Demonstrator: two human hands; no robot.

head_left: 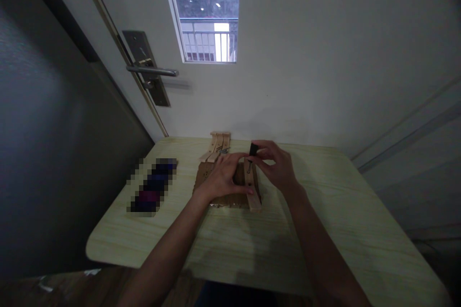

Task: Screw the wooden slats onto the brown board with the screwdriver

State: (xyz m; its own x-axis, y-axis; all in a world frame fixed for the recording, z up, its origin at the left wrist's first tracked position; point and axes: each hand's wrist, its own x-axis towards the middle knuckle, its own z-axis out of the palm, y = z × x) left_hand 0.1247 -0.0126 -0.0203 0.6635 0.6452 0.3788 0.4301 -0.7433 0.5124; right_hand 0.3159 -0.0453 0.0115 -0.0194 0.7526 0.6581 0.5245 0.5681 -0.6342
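A light wooden stick (253, 192) lies on a brown cardboard piece (223, 199) in the middle of the pale wood-grain table (324, 220). My left hand (223, 177) rests on the cardboard, fingers curled, its fingertips pressing on the stick. My right hand (277, 165) is closed around a small tool with a black handle (253, 149), held upright with its thin tip down on the stick near the far end.
More wooden sticks (219, 146) are stacked at the table's far edge against the wall. A blurred dark object (153, 191) lies to the left on the table. A door with a metal lever handle (151, 71) stands behind, at the left.
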